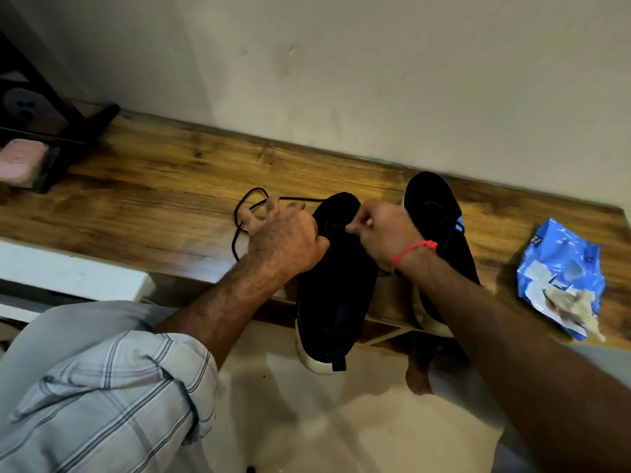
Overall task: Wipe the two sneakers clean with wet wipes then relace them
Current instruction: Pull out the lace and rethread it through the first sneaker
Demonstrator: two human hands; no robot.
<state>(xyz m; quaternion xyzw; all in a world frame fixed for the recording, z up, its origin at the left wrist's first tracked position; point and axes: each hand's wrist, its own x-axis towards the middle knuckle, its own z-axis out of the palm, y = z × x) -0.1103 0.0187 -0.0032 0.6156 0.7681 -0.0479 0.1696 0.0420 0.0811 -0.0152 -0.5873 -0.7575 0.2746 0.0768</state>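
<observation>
Two black sneakers with white soles lie on a wooden bench [153, 186]. The nearer sneaker [336, 291] hangs its heel over the front edge. My left hand [288, 235] grips its left side by the eyelets. My right hand [384, 230], a red thread on the wrist, pinches the black lace [246, 208] over the tongue. The loose part of that lace loops on the bench to the left. The second sneaker [440, 213], with a blue accent, sits behind my right forearm. A blue wet wipes pack [560, 268] lies at the right with crumpled used wipes [573, 307] on it.
A pale wall runs along the back of the bench. A dark metal stand [51, 131] with a pink object [20, 158] occupies the bench's far left. A white ledge [68, 271] sits lower left. My bare foot [420, 373] rests on the light floor below.
</observation>
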